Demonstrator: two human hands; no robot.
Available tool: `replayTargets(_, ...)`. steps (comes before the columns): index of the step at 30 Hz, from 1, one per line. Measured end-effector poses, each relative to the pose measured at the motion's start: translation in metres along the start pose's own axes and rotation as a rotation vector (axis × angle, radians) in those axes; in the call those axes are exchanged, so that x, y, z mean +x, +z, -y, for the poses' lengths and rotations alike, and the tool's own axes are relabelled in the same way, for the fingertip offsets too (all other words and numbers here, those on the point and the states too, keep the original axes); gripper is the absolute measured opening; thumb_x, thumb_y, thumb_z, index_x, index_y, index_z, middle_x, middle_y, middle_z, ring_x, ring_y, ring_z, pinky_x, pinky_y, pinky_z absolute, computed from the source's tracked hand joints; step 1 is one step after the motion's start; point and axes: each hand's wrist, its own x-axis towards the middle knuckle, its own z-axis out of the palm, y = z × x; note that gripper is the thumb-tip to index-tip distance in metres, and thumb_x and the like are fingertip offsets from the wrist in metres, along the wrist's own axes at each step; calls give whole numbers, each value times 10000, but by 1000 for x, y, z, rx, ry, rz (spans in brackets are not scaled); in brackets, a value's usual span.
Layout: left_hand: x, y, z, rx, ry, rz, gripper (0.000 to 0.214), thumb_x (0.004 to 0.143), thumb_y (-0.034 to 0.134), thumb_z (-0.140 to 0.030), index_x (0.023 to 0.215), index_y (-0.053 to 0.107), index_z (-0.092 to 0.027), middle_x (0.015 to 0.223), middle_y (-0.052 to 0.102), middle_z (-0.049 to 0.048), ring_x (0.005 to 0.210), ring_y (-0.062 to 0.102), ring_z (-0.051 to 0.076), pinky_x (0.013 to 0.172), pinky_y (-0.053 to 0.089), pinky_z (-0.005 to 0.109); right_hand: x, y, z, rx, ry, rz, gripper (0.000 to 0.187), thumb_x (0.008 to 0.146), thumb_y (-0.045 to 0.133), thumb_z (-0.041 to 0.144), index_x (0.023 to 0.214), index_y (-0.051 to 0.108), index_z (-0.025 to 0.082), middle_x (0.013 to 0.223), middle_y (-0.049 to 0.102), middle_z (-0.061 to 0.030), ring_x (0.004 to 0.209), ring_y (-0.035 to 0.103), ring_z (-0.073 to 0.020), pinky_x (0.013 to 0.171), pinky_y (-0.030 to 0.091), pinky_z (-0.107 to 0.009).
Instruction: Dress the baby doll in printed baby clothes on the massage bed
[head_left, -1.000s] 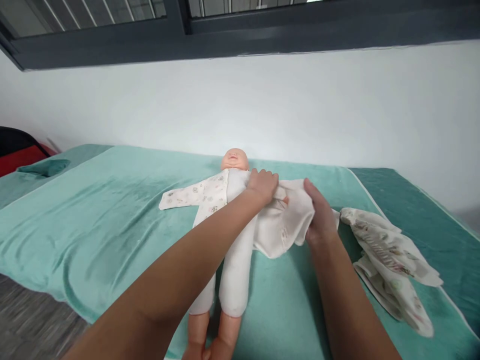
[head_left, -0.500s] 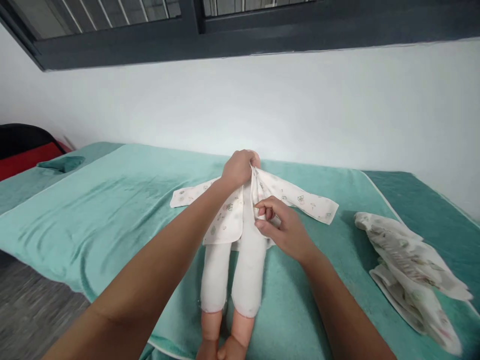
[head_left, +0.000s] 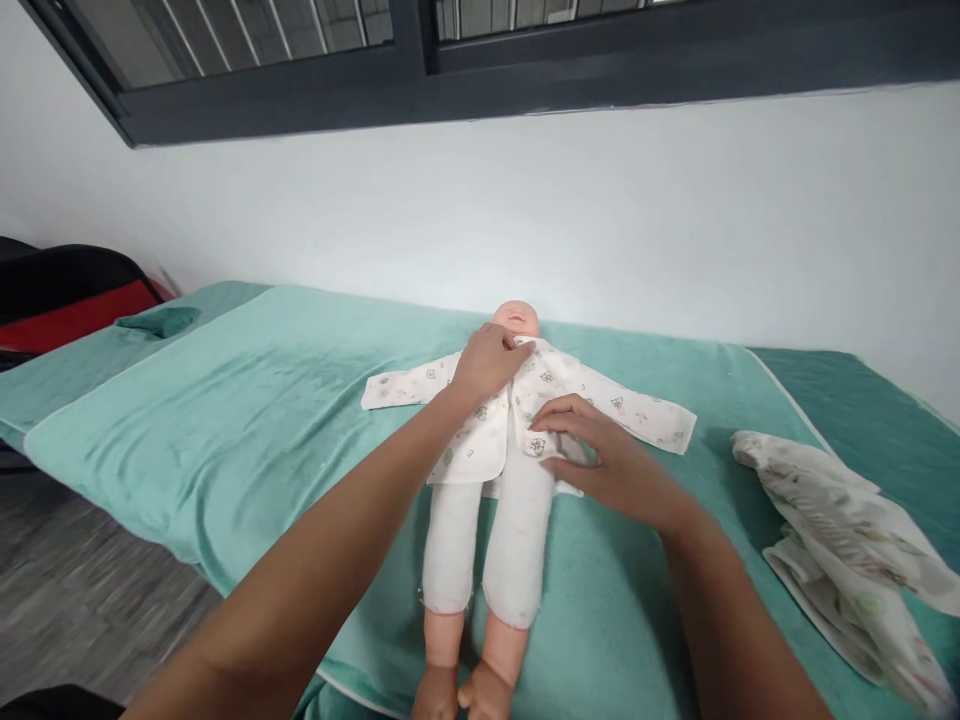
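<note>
A doll (head_left: 516, 319) lies on its back, dressed in a white long-sleeved baby shirt (head_left: 471, 450) with small printed animals. The front is parted down the middle, over a white cloth body. My left hand (head_left: 489, 365) is at the collar below the doll's chin, thumb and fingers closed on the shirt's edge; the fingertips are partly hidden. Over the lower front panel on the right, my right hand (head_left: 611, 460) has its thumb and fingers apart, fingertips touching the fabric. Both sleeves spread out sideways, and the doll's bare feet point toward me.
A green sheet (head_left: 300, 390) covers the bed under the doll. Crumpled white printed clothing (head_left: 840, 530) lies to the right. A black and red item (head_left: 82, 300) stands at the far left. Behind the bed rises a white wall (head_left: 637, 220) beneath a dark window frame (head_left: 525, 90).
The right front panel now lies flatter over the chest. My right hand's fingers have opened from a curl. My left hand has lowered to the collar, uncovering the doll's head. The view has shifted slightly.
</note>
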Motion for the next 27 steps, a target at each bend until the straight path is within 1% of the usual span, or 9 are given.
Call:
replayTargets(3, -1, 4, 2, 56, 29, -2, 227, 809, 652, -299, 681, 487, -212, 918, 615, 50, 910, 573, 212, 819, 446, 344, 4, 15, 5, -22, -27, -171, 133, 955, 530, 191, 948, 650, 247, 982, 668, -52, 922, 636, -196, 839, 516, -364)
replayTargets(5, -1, 5, 3, 66, 40, -1, 199, 834, 606, -261, 687, 481, -215, 925, 618, 51, 922, 577, 213, 845, 451, 354, 6, 28, 12, -13, -75, -241, 143, 965, 519, 196, 955, 651, 250, 966, 684, -56, 913, 642, -201, 824, 513, -367)
replayTargets(9, -4, 8, 7, 62, 48, -23, 200, 880, 537, -224, 706, 438, -223, 893, 623, 40, 878, 580, 201, 834, 450, 355, 8, 44, 24, 10, -181, -168, 178, 996, 501, 219, 1012, 672, 265, 990, 724, -53, 940, 645, -219, 844, 499, -399)
replayTargets(11, -6, 8, 8, 43, 60, -43, 165, 894, 528, -238, 746, 455, -223, 930, 638, 42, 906, 583, 199, 849, 443, 353, 8, 44, 26, 24, -217, -100, 160, 999, 523, 237, 993, 680, 265, 966, 735, -36, 929, 643, -219, 871, 483, -411)
replayTargets(13, -9, 9, 9, 4, 46, -49, 105, 900, 547, -298, 842, 504, -222, 1035, 653, 51, 992, 585, 208, 883, 437, 352, 8, 40, 25, 69, -208, -110, 111, 984, 570, 260, 973, 680, 263, 955, 733, -26, 923, 639, -213, 870, 477, -399)
replayTargets(16, -11, 9, 8, -30, -28, -17, 237, 872, 604, -429, 975, 533, -228, 1173, 645, 61, 1099, 573, 234, 914, 430, 362, 5, 32, 18, 139, -104, -220, 119, 971, 596, 304, 886, 658, 248, 888, 695, -26, 853, 620, -196, 781, 470, -355)
replayTargets(20, -8, 9, 9, 8, -31, 1, 169, 847, 614, -365, 821, 528, -222, 1156, 648, 47, 1072, 581, 234, 937, 410, 373, -11, 33, 7, 109, 108, -336, 265, 981, 557, 364, 754, 559, 226, 755, 574, -11, 715, 534, -168, 673, 413, -321)
replayTargets(23, -7, 11, 11, -81, -64, -24, 173, 849, 590, -327, 758, 488, -220, 1091, 662, 29, 1013, 600, 216, 934, 417, 361, -30, 42, 3, 80, 240, -305, 287, 975, 551, 408, 758, 513, 225, 756, 543, 0, 706, 506, -162, 665, 398, -312)
replayTargets(27, -8, 12, 16, -184, -110, -50, 144, 874, 560, -325, 805, 475, -231, 1029, 678, 14, 997, 610, 202, 932, 428, 346, -51, 52, 8, 76, 327, -188, 270, 963, 568, 421, 784, 504, 230, 767, 551, 7, 723, 516, -166, 681, 403, -313)
